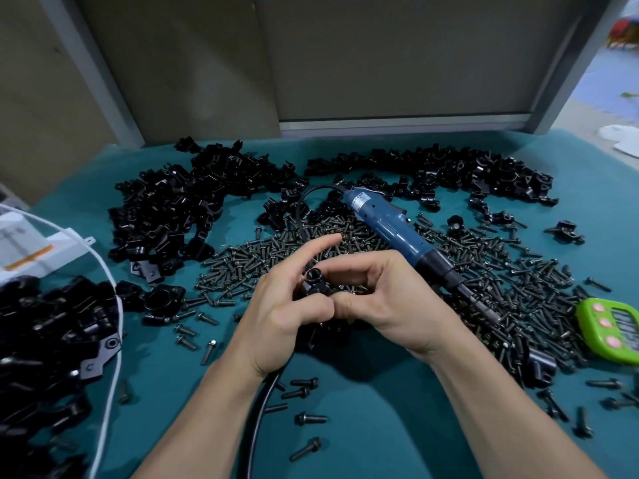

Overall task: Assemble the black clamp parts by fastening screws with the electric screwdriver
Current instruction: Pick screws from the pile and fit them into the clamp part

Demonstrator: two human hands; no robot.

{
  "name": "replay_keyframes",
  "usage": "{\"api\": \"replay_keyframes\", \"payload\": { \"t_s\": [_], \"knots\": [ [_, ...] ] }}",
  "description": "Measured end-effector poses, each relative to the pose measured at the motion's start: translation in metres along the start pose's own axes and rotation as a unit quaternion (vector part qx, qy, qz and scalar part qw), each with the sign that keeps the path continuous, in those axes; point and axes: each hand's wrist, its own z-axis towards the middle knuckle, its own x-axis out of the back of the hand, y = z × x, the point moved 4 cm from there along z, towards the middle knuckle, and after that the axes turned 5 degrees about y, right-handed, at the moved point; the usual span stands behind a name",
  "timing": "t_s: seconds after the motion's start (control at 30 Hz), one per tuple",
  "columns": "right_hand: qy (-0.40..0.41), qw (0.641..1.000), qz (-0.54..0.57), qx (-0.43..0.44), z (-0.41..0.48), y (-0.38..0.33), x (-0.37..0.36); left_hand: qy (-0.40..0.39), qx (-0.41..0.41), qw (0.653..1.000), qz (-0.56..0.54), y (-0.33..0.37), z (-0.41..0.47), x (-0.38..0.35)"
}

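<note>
Head view: black clamp part (314, 279) in joint grip of left hand (287, 316) and right hand (387, 302).

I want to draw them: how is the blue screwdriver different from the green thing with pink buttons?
The blue screwdriver is long and thin; the green gadget is short and rounded. The screwdriver lies slanted on the screws; the gadget sits at the right edge. Both lie on the teal table.

Left hand (287, 314) and right hand (389, 305) gripping black clamp part (315, 282), electric screwdriver (390, 229) across screws (242, 267)
</note>
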Motion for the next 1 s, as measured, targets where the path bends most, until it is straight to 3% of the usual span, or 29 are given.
{"api": "replay_keyframes", "payload": {
  "t_s": [0.13,0.23,0.47,0.83,1.0],
  "knots": [
    [-0.015,1.0,-0.012,-0.003,0.001,-0.002,0.001,-0.009,0.012,0.999,-0.047,-0.006,0.0,-0.003],
    [-0.02,0.999,0.038,-0.009,0.001,-0.002,0.0,0.022,0.027,0.996,-0.081,-0.008,0.001,0.0],
    [0.131,0.99,0.04,-0.033,0.004,0.011,0.014,0.172,0.092,0.977,-0.09,-0.018,0.008,0.002],
    [0.211,0.976,-0.054,0.016,0.001,0.009,0.006,0.175,0.109,0.96,-0.19,-0.01,0.009,-0.001],
    [0.24,0.966,-0.093,-0.007,-0.001,0.009,0.009,0.172,0.112,0.965,-0.161,-0.011,0.009,-0.002]
  ]
}}
